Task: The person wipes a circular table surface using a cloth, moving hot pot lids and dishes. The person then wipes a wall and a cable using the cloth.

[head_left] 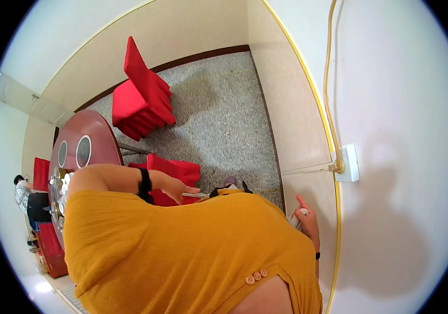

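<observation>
My left hand [170, 187], with a black band at its wrist, reaches across in front of my yellow shirt. Its fingers close around a thin pale rod [195, 195], whose far end runs behind the shirt toward a black and yellow item [234, 190] that is mostly hidden. On the other side, near the wall, my right hand [308, 222] curls around a whitish, rounded object [295, 222]. One finger sticks out from that grip. The shirt covers most of the whitish object, so its kind cannot be made out.
A red-covered chair [145, 99] stands on the grey carpet [224, 110], and another red seat [177, 166] is beside my left hand. At left is a round reddish table [95, 131] with dishes. A cable [329, 78] enters a white wall socket [348, 163] at right. Another person [23, 196] is far left.
</observation>
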Motion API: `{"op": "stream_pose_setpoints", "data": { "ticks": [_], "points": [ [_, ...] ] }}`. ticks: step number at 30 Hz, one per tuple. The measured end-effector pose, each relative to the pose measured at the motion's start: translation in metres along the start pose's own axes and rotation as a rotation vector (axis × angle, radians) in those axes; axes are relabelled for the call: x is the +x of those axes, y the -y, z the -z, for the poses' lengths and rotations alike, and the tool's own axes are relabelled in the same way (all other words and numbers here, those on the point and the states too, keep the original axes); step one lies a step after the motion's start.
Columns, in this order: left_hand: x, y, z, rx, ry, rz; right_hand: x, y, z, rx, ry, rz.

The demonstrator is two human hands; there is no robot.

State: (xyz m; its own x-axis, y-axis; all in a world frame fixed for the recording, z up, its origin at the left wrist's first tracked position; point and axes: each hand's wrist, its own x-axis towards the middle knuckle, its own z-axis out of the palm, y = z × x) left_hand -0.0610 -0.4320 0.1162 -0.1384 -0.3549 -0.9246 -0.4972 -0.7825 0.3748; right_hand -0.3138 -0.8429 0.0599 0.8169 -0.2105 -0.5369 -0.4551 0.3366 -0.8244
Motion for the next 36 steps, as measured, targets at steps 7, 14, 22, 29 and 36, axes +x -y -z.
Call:
{"op": "stream_pose_setpoints", "data": {
  "ticks": [7, 14, 22, 29, 36],
  "points": [
    [0.018, -0.003, -0.012, 0.107, -0.122, -0.005, 0.001, 0.0, -0.002, 0.01, 0.023, 0.039],
    [0.042, 0.042, -0.019, 0.34, -0.015, 0.008, -0.007, -0.02, 0.003, 0.065, -0.021, 0.089],
    [0.034, 0.045, -0.029, -0.185, -0.045, -0.05, -0.015, -0.019, 0.0, 0.067, -0.061, 0.114],
    [0.016, 0.001, -0.015, 0.14, -0.283, -0.096, -0.014, -0.014, -0.008, 0.113, -0.049, 0.154],
    [0.082, 0.023, -0.035, -0.536, -0.12, -0.332, -0.009, -0.019, -0.011, 0.099, -0.058, 0.13]
  ]
}}
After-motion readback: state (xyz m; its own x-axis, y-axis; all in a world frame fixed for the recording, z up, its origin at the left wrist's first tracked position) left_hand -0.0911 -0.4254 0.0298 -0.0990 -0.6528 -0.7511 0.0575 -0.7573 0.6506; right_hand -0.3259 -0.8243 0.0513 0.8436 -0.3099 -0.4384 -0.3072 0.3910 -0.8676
